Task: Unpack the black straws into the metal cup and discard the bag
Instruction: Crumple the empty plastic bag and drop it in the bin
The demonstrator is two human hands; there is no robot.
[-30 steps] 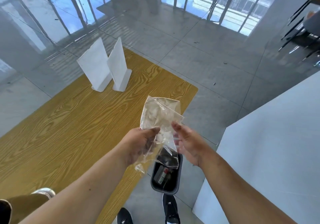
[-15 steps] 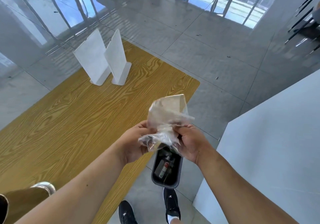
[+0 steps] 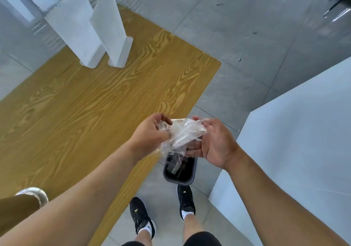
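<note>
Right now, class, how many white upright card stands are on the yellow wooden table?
2. The left white upright card stand sits near the far end of the yellow wooden table; the right white upright card stand is just beside it. None appear hidden.

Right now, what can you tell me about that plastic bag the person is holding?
The bag is thin, clear, crinkly plastic, crumpled into a loose wad with glossy creases. No straws show inside it. The left hand grips one end, and the right hand holds the other with its fingers curled beneath. The bag is in the air, above a dark open bin, just off the corner of the wooden table.
</note>
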